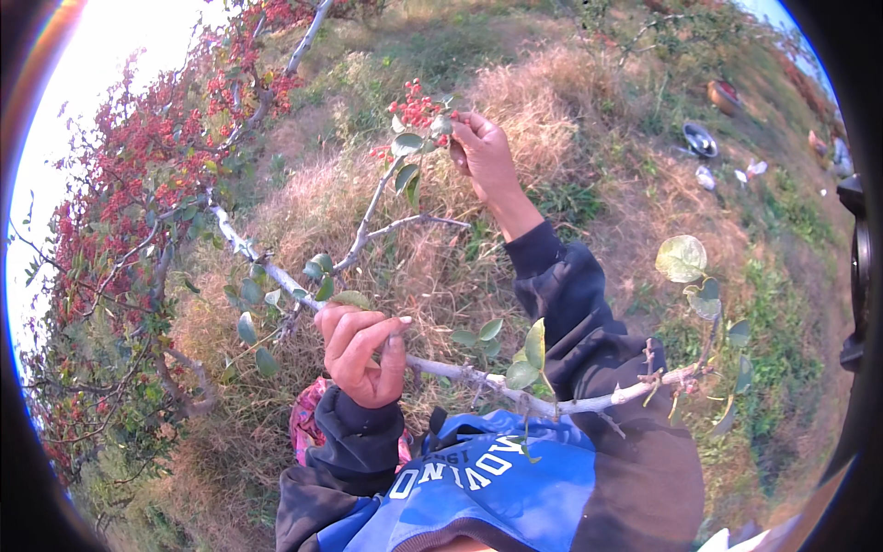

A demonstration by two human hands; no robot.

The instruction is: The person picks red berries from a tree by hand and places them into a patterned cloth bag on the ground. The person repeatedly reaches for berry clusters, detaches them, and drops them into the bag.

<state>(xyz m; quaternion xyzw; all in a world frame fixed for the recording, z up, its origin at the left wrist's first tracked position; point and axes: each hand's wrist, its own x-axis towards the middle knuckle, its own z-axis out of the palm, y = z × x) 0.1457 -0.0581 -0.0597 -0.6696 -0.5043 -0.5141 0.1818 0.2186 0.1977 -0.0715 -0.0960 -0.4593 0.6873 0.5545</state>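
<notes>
My left hand (365, 352) is curled round a pale, knobbly branch (497, 383) that crosses in front of my body. From this branch a thinner side branch (370, 207) rises away from me, tipped with a cluster of small red berries (418, 110) and several green leaves (407, 144). At the right edge of that cluster, my right hand (486, 155) pinches with thumb and fingertips. What exactly lies between those fingertips is partly hidden, though berries and a leaf show against them. A bare twig (421, 219) forks off below my right hand.
Dense branches with red berries (131, 165) fill the left side. Dry grass (545, 103) covers the ground. Farther off at right lie a metal bowl (699, 140), a basket with red contents (724, 98) and white bags (705, 178). Pink patterned fabric (308, 417) shows beside my left sleeve.
</notes>
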